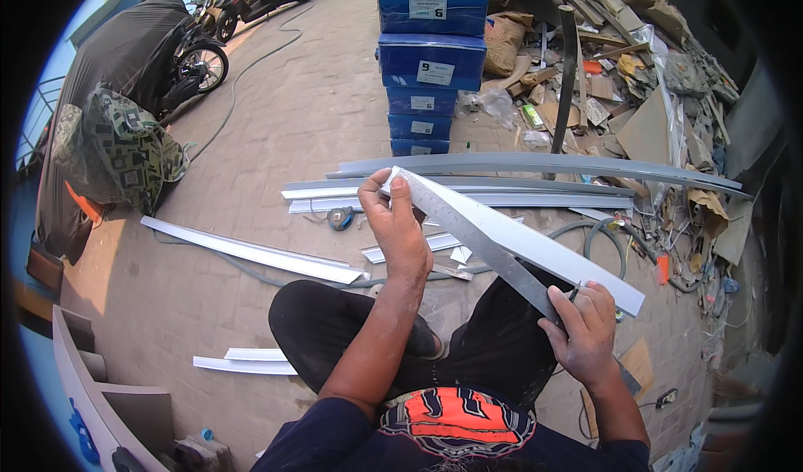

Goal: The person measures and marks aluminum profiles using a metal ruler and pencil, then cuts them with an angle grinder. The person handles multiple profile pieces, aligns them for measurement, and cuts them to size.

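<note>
My left hand (393, 225) is closed on the upper end of a white angled strip (544, 250) and a metal ruler (493, 250) lying along it. My right hand (581, 330) grips the ruler's lower end, with a thin dark object (574, 293), too small to name, between its fingers. A blue-and-grey tape measure (340, 218) sits on the paving just left of my left hand. My crossed legs (322, 321), in black trousers, are beneath both hands.
Long profiles (535, 165) lie ahead, white offcuts (247, 246) to the left. Several stacked blue boxes (431, 58) stand beyond. A rubble pile (611, 96) and hose (615, 250) are right. Covered motorbikes (117, 79) stand upper left; a curved grey panel (88, 384) lower left.
</note>
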Tool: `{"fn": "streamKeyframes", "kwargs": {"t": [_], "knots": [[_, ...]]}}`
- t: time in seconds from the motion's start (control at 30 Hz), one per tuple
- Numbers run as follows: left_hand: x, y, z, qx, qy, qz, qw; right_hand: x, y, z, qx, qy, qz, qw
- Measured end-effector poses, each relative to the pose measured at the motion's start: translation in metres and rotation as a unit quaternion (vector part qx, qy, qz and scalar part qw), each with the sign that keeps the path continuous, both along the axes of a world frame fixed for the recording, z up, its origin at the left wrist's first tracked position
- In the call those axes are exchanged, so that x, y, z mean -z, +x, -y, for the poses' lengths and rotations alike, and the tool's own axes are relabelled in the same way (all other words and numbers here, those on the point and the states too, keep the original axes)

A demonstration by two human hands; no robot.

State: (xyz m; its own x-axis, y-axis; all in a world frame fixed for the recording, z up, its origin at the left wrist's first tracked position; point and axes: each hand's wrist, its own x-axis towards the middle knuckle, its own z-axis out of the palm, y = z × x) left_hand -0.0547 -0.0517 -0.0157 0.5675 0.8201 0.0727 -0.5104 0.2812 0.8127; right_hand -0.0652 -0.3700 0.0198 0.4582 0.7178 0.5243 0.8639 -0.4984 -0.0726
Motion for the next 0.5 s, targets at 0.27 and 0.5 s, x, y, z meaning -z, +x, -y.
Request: {"fn": "streamKeyframes", "kwargs": {"t": [0.27,0.5], "knots": [[0.0,-0.006,0.003,0.015,-0.013,0.013,1.0,-0.029,0.028,0.005,0.025,0.001,-0.018,1.0],[-0.001,-0.009,0.003,0.006,-0.012,0.005,1.0,-0.031,0.035,-0.005,0.023,0.035,-0.027,0.999]]}}
